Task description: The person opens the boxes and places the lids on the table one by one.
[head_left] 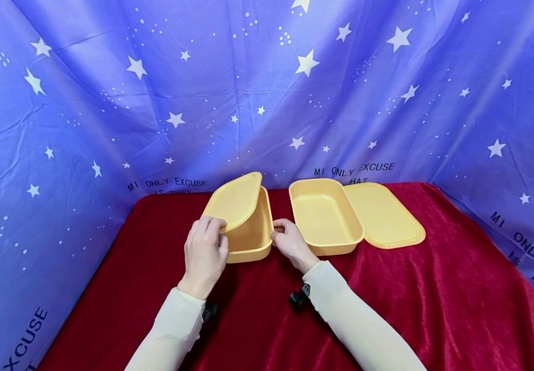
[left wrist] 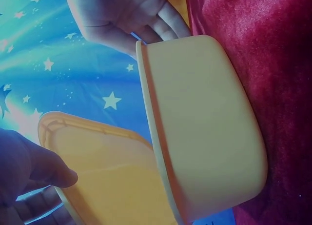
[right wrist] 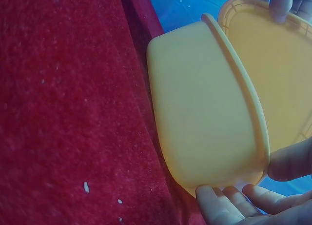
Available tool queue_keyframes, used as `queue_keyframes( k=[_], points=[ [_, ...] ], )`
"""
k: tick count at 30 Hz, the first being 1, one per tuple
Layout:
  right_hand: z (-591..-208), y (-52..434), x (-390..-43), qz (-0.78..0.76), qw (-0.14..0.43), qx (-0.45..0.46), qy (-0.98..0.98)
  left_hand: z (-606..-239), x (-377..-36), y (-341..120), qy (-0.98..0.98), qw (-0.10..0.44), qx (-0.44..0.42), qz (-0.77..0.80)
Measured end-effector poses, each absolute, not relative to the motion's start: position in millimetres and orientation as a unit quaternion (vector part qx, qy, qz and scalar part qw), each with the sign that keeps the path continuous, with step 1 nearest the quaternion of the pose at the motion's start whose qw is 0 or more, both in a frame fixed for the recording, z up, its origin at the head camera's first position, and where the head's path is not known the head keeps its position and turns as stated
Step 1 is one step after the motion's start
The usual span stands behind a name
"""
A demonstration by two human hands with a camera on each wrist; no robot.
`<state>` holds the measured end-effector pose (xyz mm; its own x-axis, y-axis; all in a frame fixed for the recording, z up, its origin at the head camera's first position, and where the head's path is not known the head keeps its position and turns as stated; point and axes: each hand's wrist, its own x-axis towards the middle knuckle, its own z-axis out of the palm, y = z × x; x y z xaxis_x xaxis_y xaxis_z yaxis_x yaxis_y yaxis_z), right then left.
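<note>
The left hand (head_left: 205,253) pinched the near edge of a pale yellow rectangular plastic lid (head_left: 235,200), thumb under and fingers over, holding it tilted up above the pale yellow rectangular plastic tub (head_left: 250,233) that sat near the middle of the red velvet-covered worktop (head_left: 433,299). The right hand (head_left: 290,242) had its fingertips curled against the tub's right rim at about 3 o'clock, steadying it.

The lid was held by one edge only, so it could have slipped from the pinch and dropped askew into the tub. The tub looked light and the velvet soft, so a pull on the lid might have tipped or dragged it if the right hand's light hold gave way.

At 3 o'clock from the tub stood a second open yellow plastic tub (head_left: 324,216), its own flat yellow lid (head_left: 384,216) beside it.

The blue star-printed backdrop cloth (head_left: 109,103) carried "MI ONLY EXCUSE", with a partly hidden second line beginning "IS THAT". No brand showed on the tubs.
</note>
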<state>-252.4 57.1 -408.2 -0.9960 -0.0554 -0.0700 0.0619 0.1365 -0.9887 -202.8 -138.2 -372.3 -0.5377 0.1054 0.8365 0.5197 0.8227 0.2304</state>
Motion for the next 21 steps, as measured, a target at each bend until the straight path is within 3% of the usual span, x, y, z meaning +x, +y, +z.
queue_keyframes(
  k=[21],
  points=[
    [-409.4, 56.3, -253.1, -0.657, 0.039, 0.003, 0.753, -369.3, -202.1, -142.5, -0.844, 0.443, -0.17, -0.25]
  ],
)
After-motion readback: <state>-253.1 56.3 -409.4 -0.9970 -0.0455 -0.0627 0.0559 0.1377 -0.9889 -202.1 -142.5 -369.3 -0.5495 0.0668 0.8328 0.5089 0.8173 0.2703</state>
